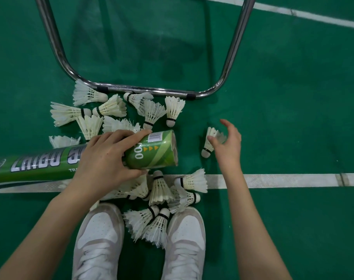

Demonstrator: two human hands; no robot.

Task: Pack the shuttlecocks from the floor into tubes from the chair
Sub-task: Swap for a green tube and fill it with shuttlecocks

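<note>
Looking down through the head camera, my only view, I see the left hand [107,156] wrapped around a green tube [152,151], fingers over its top and thumb beneath, holding it nearly level above the green floor [293,110]. The tube's long axis runs left to right, its far end going off the left edge of the view and its mouth facing right, toward the other hand. Whether anything already sits inside I cannot tell; the mouth is seen too edge-on. The right hand [227,145] holds nothing: its fingers are loosely spread and curved, hovering over a lone shuttlecock [210,143] that lies just right of the tube mouth, cork toward me and feathers pointing away. This hand is clearly the nearer one, just above the feathers, though I cannot say whether it touches them. I judge the next pick to be this shuttlecock, and it would need turning so the cork leads leftward into the mouth. The other shuttlecocks [152,114] lie scattered on the floor, some beside the chair frame [148,90] at the far side, others over the white line [283,180] and between my white shoes [99,239] at the near edge, so most of the packing remains.
</note>
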